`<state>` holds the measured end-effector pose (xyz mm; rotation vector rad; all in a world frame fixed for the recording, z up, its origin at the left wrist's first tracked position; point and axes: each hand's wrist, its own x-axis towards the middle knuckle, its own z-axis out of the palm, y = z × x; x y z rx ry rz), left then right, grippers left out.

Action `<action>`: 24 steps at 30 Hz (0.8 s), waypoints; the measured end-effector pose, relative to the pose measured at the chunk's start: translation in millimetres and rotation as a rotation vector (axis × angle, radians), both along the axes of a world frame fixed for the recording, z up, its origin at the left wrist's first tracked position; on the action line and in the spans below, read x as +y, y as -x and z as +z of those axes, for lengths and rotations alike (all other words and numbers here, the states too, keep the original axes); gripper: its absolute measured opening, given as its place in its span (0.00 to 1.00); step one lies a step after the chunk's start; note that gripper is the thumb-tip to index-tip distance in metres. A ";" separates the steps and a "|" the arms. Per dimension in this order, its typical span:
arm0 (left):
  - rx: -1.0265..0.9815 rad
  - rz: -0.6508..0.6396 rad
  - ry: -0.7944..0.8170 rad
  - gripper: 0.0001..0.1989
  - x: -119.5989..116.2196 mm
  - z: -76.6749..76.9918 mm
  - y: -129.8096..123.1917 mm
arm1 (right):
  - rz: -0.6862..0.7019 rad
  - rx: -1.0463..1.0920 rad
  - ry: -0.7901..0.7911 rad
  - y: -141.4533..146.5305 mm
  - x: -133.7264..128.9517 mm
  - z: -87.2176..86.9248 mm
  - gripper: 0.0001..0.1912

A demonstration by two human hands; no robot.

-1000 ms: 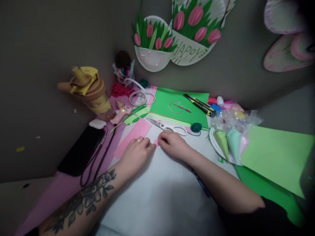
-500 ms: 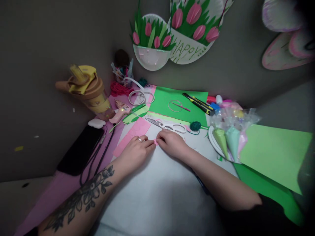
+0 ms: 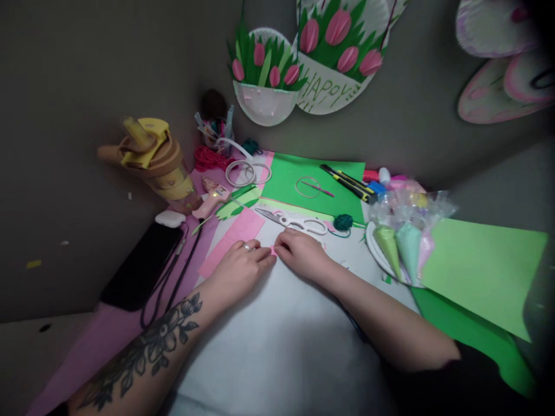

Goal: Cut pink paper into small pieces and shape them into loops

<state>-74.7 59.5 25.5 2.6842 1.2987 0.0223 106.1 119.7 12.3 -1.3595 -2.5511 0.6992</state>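
Observation:
Between the fingertips of both hands sits a small pink piece of paper (image 3: 273,250), mostly covered by the fingers. My left hand (image 3: 243,264), with a ring on it, is closed on its left side. From the right, my right hand (image 3: 300,252) pinches it, fingers curled under. Both hands rest low over the white sheet (image 3: 277,323). Just beyond them lie white-handled scissors (image 3: 303,222), blades to the left. A strip of pink paper (image 3: 234,236) lies beside my left hand, and a dark green yarn ball (image 3: 343,222) is behind my right.
At left are a phone (image 3: 141,266), an earbud case (image 3: 170,218), a tumbler (image 3: 162,164) and a pink glue gun (image 3: 212,202). Green paper (image 3: 281,179) and utility knives (image 3: 347,184) lie behind. At right, filled bags (image 3: 407,248) sit on a plate near light green paper (image 3: 485,271).
The hands stay almost in place, with the left fingertips shifted very slightly right. The whole view has shifted a little; nothing was let go.

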 end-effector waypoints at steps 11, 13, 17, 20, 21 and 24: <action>0.027 0.021 -0.010 0.12 -1.0 -0.9 -4.9 | -0.031 0.184 -0.001 -5.6 3.7 -0.7 0.10; 0.027 0.022 -0.013 0.12 -1.1 -1.8 -4.8 | -0.025 0.232 -0.008 -8.6 5.3 -1.4 0.12; 0.022 0.023 -0.029 0.13 -1.6 -3.7 -4.0 | 0.035 0.263 -0.023 -13.2 5.4 -3.5 0.13; 0.018 0.020 -0.025 0.13 -2.0 -2.7 -4.0 | 0.073 0.242 -0.032 -15.0 3.7 -5.1 0.14; 0.016 0.020 -0.021 0.14 -2.1 -2.0 -4.1 | 0.081 0.222 -0.028 -15.2 3.1 -5.3 0.15; 0.008 0.028 -0.016 0.13 -2.5 -0.4 -4.2 | 0.097 0.140 -0.015 -15.1 1.7 -5.5 0.16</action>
